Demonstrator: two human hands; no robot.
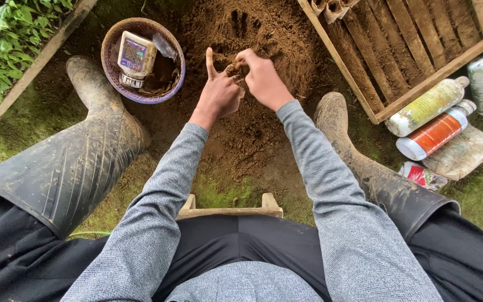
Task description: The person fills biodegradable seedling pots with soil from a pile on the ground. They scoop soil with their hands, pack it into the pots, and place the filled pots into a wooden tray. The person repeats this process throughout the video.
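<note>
Both hands meet over a heap of brown soil (264,39) on the ground between my rubber boots. My left hand (218,92) pinches a clump of soil (232,69) with its forefinger pointing up. My right hand (264,78) closes its fingers on the same clump from the right. Finger marks show in the soil heap just beyond the hands.
A purple woven basket (110,72) with a small labelled container (135,56) lies at left. A wooden slatted tray (420,39) sits at the upper right, with two bottles (429,106) (434,134) and packets beside it. Green plants (4,39) grow at far left. I sit on a wooden stool (230,211).
</note>
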